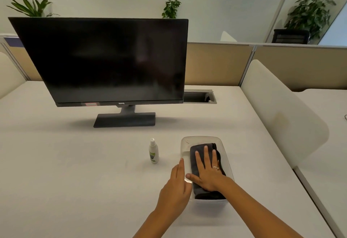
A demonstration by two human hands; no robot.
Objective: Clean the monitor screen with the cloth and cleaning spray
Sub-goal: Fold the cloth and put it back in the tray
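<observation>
On white desk (75, 162), near right front: clear plastic tub (199, 139), open top, holding one dark folded cloth (195, 155) that fills most of its length. Right hand (206, 170) laid flat on cloth inside tub, fingers straight and slightly spread, ring on one finger, thumb out toward tub's left wall. Left hand (177, 185) just left of tub, fingers straight and together, edge-on against tub's left side, gripping nothing; actual contact with the wall hard to confirm. Small white spray bottle (154, 151) upright on desk, just left of tub, apart from both hands, cap on top. Monitor (105, 59) farther back, left of centre, dark screen, on flat stand, well apart from tub and bottle. Open cable slot (199, 97) in desk behind monitor's right corner. White divider (277, 106) along desk's right edge. Beige partition (216, 63) at back, plants (309, 12) beyond it.
</observation>
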